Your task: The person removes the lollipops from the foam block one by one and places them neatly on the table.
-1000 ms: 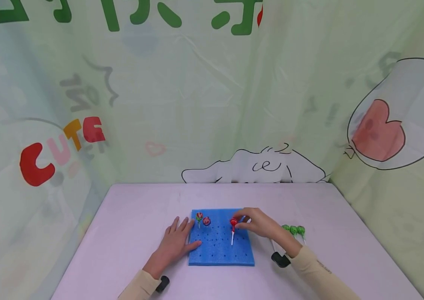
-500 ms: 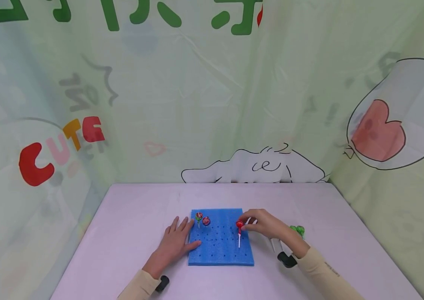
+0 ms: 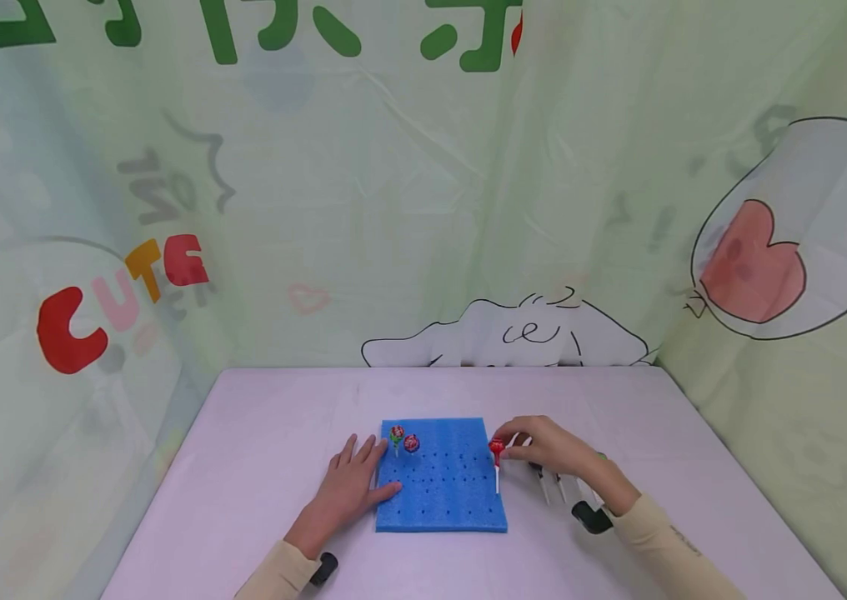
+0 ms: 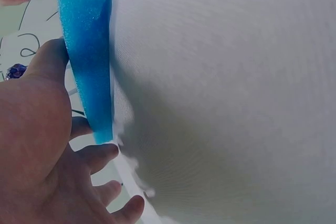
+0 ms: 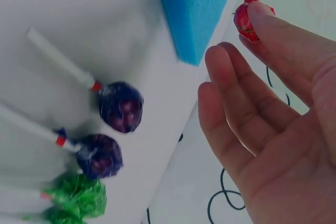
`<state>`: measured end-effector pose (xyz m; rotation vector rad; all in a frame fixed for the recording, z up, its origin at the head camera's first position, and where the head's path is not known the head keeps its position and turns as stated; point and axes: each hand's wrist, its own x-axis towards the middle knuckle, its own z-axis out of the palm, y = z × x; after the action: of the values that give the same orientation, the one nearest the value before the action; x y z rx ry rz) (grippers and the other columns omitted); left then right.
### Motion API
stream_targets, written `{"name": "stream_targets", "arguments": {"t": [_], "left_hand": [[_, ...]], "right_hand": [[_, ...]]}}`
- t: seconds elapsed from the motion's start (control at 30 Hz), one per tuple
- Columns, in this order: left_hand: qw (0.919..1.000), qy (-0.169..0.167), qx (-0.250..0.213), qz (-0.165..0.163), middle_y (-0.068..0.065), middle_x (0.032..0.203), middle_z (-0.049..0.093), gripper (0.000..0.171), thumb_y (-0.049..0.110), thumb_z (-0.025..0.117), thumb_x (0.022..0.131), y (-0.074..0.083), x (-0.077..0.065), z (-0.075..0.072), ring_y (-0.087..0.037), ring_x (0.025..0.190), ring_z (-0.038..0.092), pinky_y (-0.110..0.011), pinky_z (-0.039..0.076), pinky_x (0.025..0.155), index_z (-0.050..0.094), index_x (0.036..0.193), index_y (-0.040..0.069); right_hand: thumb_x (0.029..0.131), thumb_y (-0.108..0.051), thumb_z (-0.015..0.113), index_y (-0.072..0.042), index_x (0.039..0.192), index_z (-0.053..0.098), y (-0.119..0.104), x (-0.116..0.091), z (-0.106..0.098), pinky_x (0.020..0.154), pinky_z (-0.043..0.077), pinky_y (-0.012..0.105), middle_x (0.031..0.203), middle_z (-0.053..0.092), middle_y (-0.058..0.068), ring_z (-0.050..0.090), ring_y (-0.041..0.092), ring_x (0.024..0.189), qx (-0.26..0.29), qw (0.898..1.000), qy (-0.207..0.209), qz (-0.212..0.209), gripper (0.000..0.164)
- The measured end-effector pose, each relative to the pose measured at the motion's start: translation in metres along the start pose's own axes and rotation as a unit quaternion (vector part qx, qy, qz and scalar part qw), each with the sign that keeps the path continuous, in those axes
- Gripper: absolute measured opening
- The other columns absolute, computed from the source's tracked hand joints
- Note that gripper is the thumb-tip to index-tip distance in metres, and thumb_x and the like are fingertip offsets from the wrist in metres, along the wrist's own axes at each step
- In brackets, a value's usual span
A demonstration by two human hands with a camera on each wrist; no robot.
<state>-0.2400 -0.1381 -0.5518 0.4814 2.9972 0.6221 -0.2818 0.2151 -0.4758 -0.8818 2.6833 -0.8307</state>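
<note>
My right hand (image 3: 547, 446) pinches a red-wrapped lollipop (image 3: 497, 450) by its head between thumb and finger, white stick pointing down. It hangs at the right edge of the blue foam board (image 3: 442, 504); whether the stick touches the board, I cannot tell. In the right wrist view the red lollipop (image 5: 245, 22) is at the fingertips, the other fingers loosely bent. My left hand (image 3: 347, 487) rests at the board's left edge, fingers spread and thumb on top. Two lollipops stand in the board's far left part, one red and green (image 3: 397, 433), one darker (image 3: 412, 443).
Right of the board, two dark purple lollipops (image 5: 121, 106) lie on the table beside green ones (image 5: 79, 198), partly hidden under my right forearm in the head view. The board's top has rows of small holes. A printed curtain (image 3: 423, 208) hangs behind the table (image 3: 303, 400).
My right hand has moved right with the red lollipop, from over the board to its right edge. The forearm now covers most of the green lollipops. My left hand has stayed put.
</note>
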Motion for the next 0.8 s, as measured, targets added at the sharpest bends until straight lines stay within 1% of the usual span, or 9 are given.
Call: {"name": "stream_targets", "arguments": {"t": [0.13, 0.33, 0.63, 0.8], "left_hand": [[1.0, 0.002, 0.003, 0.002, -0.018, 0.16, 0.038, 0.081, 0.059, 0.062, 0.092, -0.002, 0.001, 0.002, -0.048, 0.152, 0.021, -0.065, 0.028, 0.117, 0.041, 0.154, 0.011], [1.0, 0.001, 0.002, -0.001, -0.018, 0.16, 0.038, 0.081, 0.059, 0.062, 0.092, -0.001, 0.001, 0.002, -0.048, 0.151, 0.021, -0.066, 0.028, 0.117, 0.041, 0.153, 0.01], [1.0, -0.002, -0.001, -0.002, -0.017, 0.16, 0.038, 0.081, 0.058, 0.062, 0.092, -0.002, 0.002, 0.003, -0.048, 0.152, 0.02, -0.066, 0.027, 0.117, 0.041, 0.154, 0.011], [1.0, -0.005, -0.002, -0.005, -0.017, 0.161, 0.037, 0.082, 0.061, 0.061, 0.092, -0.003, 0.002, 0.005, -0.047, 0.152, 0.019, -0.066, 0.027, 0.118, 0.04, 0.154, 0.012]], "right_hand": [[0.094, -0.018, 0.071, -0.003, 0.118, 0.07, 0.005, -0.004, -0.004, 0.078, 0.056, 0.021, 0.109, 0.072, 0.008, 0.066, 0.021, 0.095, 0.001, 1.0, 0.0, 0.006, 0.029], [0.093, -0.021, 0.072, -0.007, 0.118, 0.071, 0.014, -0.008, -0.007, 0.079, 0.055, 0.02, 0.11, 0.072, 0.004, 0.066, 0.021, 0.097, -0.007, 1.0, -0.001, 0.022, 0.028], [0.093, -0.022, 0.072, -0.005, 0.117, 0.071, 0.017, -0.015, -0.013, 0.079, 0.056, 0.021, 0.108, 0.072, 0.006, 0.066, 0.02, 0.095, 0.001, 1.0, -0.006, 0.018, 0.029], [0.093, -0.022, 0.072, -0.005, 0.117, 0.07, 0.021, -0.02, -0.016, 0.079, 0.056, 0.022, 0.107, 0.072, 0.005, 0.067, 0.019, 0.094, -0.005, 1.0, -0.004, 0.026, 0.03]]}}
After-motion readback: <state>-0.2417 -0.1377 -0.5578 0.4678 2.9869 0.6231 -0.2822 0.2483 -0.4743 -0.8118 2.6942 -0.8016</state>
